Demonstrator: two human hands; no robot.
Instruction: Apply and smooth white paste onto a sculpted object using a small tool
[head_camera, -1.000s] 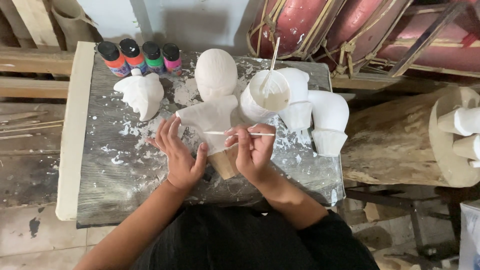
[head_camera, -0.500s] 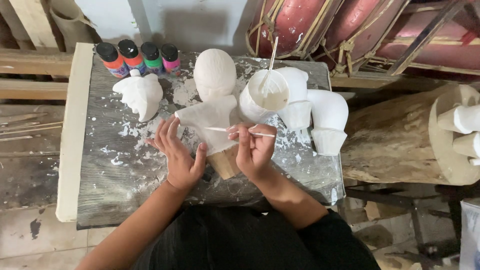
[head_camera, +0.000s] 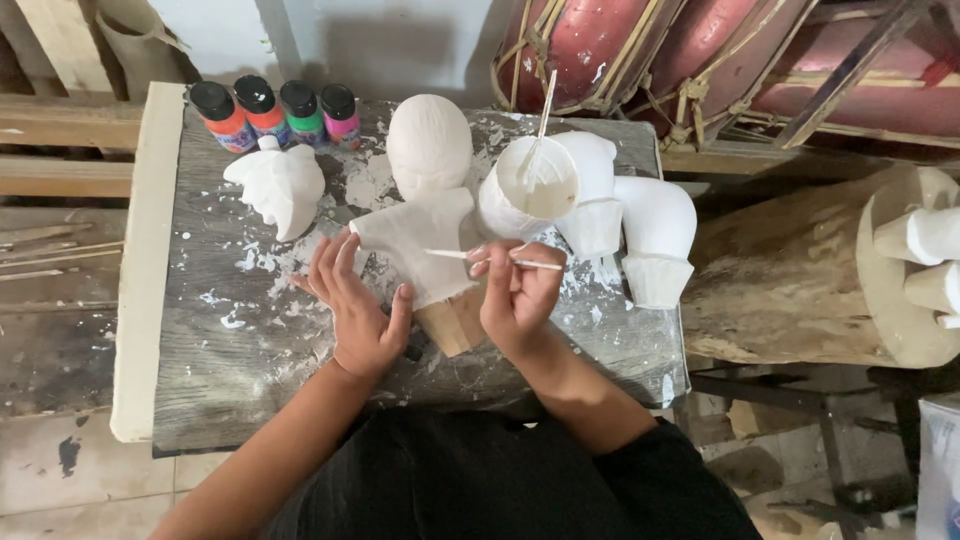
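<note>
A white-coated bust figure (head_camera: 425, 215) with a round head and a bare wooden base stands on the grey worktable (head_camera: 230, 340). My left hand (head_camera: 355, 305) rests flat against its left shoulder and side, fingers spread. My right hand (head_camera: 518, 295) pinches a thin white brush (head_camera: 470, 258) that lies across the figure's right shoulder. Just behind my right hand stands a white cup of paint (head_camera: 528, 190) with a stick in it.
Several small paint bottles (head_camera: 272, 112) line the table's back left. A white carved piece (head_camera: 280, 185) lies left of the bust, and two white rounded pieces (head_camera: 640, 225) stand right. A log with white carvings (head_camera: 860, 270) and red drums (head_camera: 620, 60) are beyond.
The brush tip has shifted a little along the figure's shoulder. Both hands stay in nearly the same place.
</note>
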